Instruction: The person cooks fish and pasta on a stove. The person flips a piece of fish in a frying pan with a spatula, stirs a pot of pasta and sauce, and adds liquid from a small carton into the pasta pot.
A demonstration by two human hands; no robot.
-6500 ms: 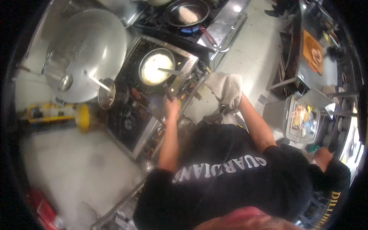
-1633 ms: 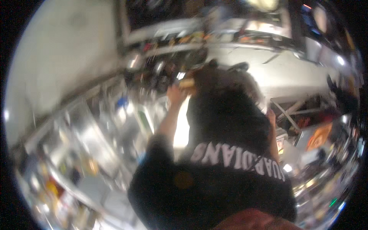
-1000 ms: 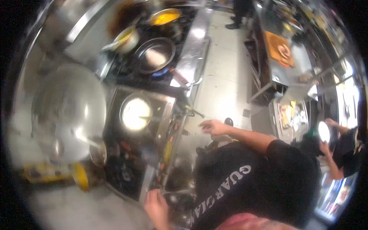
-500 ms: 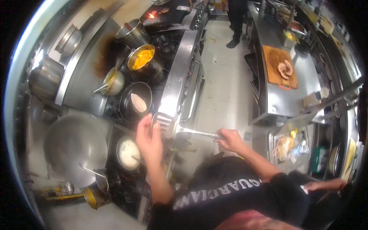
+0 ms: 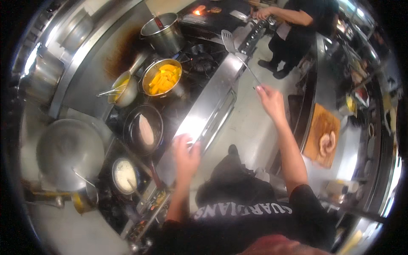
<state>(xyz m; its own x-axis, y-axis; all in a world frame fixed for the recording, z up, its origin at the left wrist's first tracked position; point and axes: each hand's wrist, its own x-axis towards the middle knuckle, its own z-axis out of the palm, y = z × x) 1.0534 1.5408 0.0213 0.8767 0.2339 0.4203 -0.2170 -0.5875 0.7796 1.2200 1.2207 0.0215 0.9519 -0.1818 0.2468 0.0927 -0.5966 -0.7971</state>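
Spatula: a long-handled metal spatula [image 5: 238,53] held out over the front of the range, its slotted blade up near the burners and its thin handle running down to the right hand.
Right hand: the right hand [image 5: 270,98] is raised with the arm stretched forward, fingers closed around the end of the spatula handle.
Left hand: the left hand [image 5: 185,154] lies flat on the steel front ledge [image 5: 212,102] of the range, fingers spread and holding nothing.
Dark pan: a black frying pan [image 5: 143,130] with a pale fillet in it sits just left of the left hand.
Pots: a steel pot of orange pieces [image 5: 162,79] stands further back, a smaller pot of yellow liquid [image 5: 122,90] beside it, and a tall stockpot [image 5: 162,32] behind.
Wok: a large grey wok [image 5: 70,153] lies at the far left.
Cutting board: a wooden board [image 5: 324,137] rests on the surface to the right.
Other person: someone in dark clothing [image 5: 297,21] stands at the far end.
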